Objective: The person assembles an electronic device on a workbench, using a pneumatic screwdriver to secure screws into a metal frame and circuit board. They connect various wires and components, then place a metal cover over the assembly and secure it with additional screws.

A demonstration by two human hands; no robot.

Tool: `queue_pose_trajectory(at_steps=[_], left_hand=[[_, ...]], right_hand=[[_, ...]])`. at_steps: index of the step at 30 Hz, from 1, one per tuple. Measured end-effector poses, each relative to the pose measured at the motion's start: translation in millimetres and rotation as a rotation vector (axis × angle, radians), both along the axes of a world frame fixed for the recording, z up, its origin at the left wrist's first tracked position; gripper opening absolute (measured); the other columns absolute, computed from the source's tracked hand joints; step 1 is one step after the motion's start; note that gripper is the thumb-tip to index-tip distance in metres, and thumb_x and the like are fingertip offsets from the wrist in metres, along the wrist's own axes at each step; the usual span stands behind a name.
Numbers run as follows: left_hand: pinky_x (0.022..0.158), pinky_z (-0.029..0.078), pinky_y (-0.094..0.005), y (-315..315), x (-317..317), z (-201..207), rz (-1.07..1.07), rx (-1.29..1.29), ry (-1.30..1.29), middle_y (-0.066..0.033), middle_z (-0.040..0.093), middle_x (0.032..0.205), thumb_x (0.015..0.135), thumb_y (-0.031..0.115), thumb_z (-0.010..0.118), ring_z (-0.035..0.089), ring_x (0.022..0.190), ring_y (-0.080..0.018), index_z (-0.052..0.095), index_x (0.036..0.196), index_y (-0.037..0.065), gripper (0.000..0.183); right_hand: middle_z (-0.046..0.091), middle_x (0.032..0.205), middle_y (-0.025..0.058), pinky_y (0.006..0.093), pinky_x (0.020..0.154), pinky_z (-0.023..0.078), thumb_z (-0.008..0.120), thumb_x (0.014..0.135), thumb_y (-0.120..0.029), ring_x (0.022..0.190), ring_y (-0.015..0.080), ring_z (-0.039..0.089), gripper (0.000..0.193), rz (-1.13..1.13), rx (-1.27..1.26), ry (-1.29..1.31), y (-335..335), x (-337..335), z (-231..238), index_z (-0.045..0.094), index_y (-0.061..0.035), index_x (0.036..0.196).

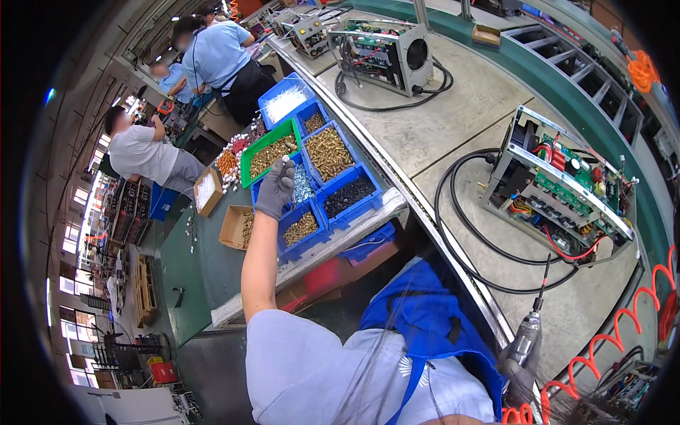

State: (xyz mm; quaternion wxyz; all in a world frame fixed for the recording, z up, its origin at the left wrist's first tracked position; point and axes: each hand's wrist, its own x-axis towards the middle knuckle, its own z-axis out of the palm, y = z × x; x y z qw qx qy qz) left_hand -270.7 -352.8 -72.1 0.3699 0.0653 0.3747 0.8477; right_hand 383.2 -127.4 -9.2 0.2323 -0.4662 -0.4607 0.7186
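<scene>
My left hand, in a grey glove, reaches over the parts bins with its fingers pinched together. At its fingertips shows a small pale piece, too small to name. Beneath and around it are a green tray of brass-coloured fittings and blue bins of brass, silvery and black small parts. At the lower right my right hand, partly hidden by strands of hair, grips a power screwdriver. Its long bit points up toward an open-framed electronic unit and stands apart from it.
A black cable loops over the grey worktop. Another open unit stands farther back. An orange coiled hose runs at the right. Cardboard boxes sit left of the bins. Several people work at the far left.
</scene>
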Motion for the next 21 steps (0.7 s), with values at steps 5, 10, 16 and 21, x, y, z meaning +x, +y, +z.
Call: queue_pose_trajectory(at_steps=[5,10,16,21], left_hand=[[0.054,0.054,-0.0231,14.1,28.2,17.8,-0.092,0.151,-0.054,-0.0137,0.07,0.098,0.097,0.024,0.062,0.068,0.081,-0.0215,0.065,0.104,0.006,0.02],[0.054,0.052,-0.0221,41.1,49.9,28.6,-0.106,0.126,-0.04,-0.0137,0.067,0.1,0.096,0.016,0.063,0.065,0.081,-0.0196,0.063,0.101,0.001,0.017],[0.052,0.045,-0.016,90.5,88.4,44.9,-0.295,0.177,0.077,-0.0069,0.062,0.093,0.094,0.015,0.065,0.049,0.068,-0.0072,0.061,0.101,0.002,0.016],[0.06,0.05,-0.0203,162.2,152.2,70.1,-0.576,0.242,-0.058,-0.0115,0.063,0.103,0.095,0.025,0.064,0.054,0.078,-0.0127,0.059,0.111,-0.001,0.031]], right_hand=[[0.059,0.077,0.0084,0.0262,0.051,0.049,0.083,0.056,-0.036,0.06,0.0158,0.059,0.121,0.07,-0.005,-0.001,4.9,2.2,-5.7,0.018,-0.0093,0.154],[0.056,0.071,0.0092,0.0298,0.044,0.048,0.077,0.057,-0.022,0.053,0.0186,0.058,0.117,0.052,-0.028,0.007,4.6,2.7,-11.5,0.013,-0.0116,0.154],[0.057,0.07,0.01,0.0306,0.044,0.048,0.083,0.06,-0.029,0.052,0.0198,0.059,0.119,0.0,-0.044,0.079,0.5,-0.2,-8.6,0.013,-0.0127,0.154],[0.058,0.074,0.0115,0.0333,0.047,0.052,0.083,0.059,-0.025,0.054,0.0222,0.061,0.121,0.036,-0.073,0.103,6.5,4.0,-10.4,0.01,-0.0176,0.155]])
